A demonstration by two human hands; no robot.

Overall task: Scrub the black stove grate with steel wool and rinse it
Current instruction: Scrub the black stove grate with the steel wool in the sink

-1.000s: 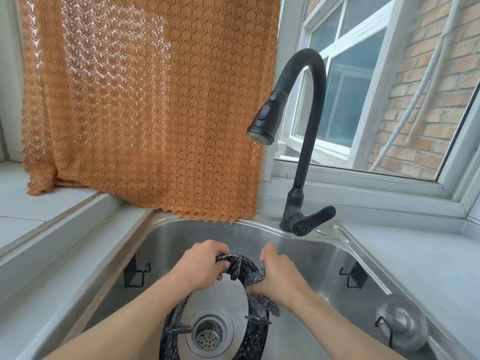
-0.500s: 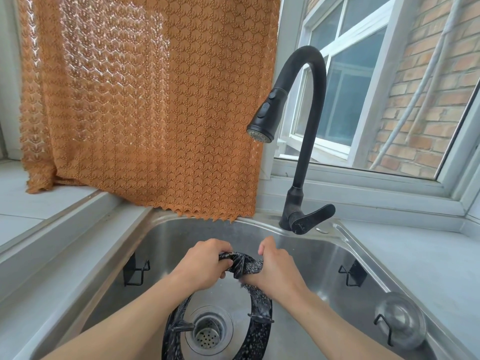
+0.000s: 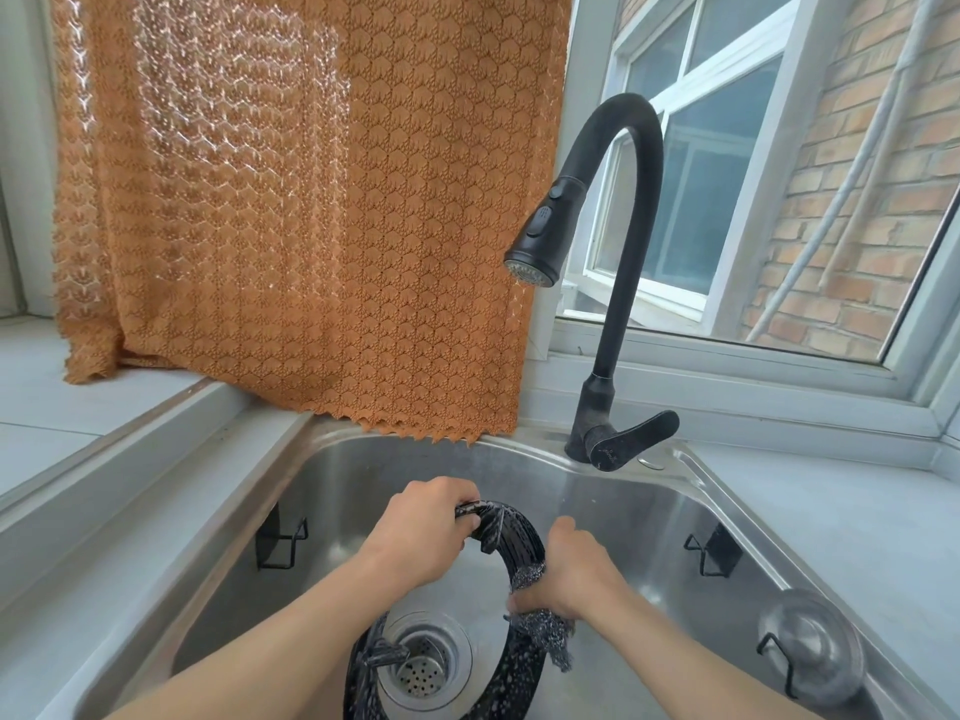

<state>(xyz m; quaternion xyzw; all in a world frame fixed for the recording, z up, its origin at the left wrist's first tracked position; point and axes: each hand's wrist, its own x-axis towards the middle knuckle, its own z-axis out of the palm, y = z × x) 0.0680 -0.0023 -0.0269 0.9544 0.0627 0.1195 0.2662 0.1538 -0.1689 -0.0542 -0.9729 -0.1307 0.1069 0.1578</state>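
Note:
A black ring-shaped stove grate [image 3: 519, 537], wet and flecked with suds, stands tilted in the steel sink [image 3: 649, 522] over the drain strainer [image 3: 423, 672]. My left hand [image 3: 421, 532] grips the grate's top rim. My right hand [image 3: 576, 576] holds a grey wad of steel wool [image 3: 545, 631] pressed against the ring's right side. The lower part of the grate runs out of view at the bottom edge.
A black pull-down faucet [image 3: 613, 283] arches over the sink's back; no water runs from it. An orange lace curtain [image 3: 311, 210] hangs behind. A round metal lid [image 3: 810, 646] sits at the sink's right. Black wire hooks [image 3: 283, 537] cling to the sink walls.
My right hand slid the steel wool from the grate's top down along its right side. My left hand kept its grip on the top rim.

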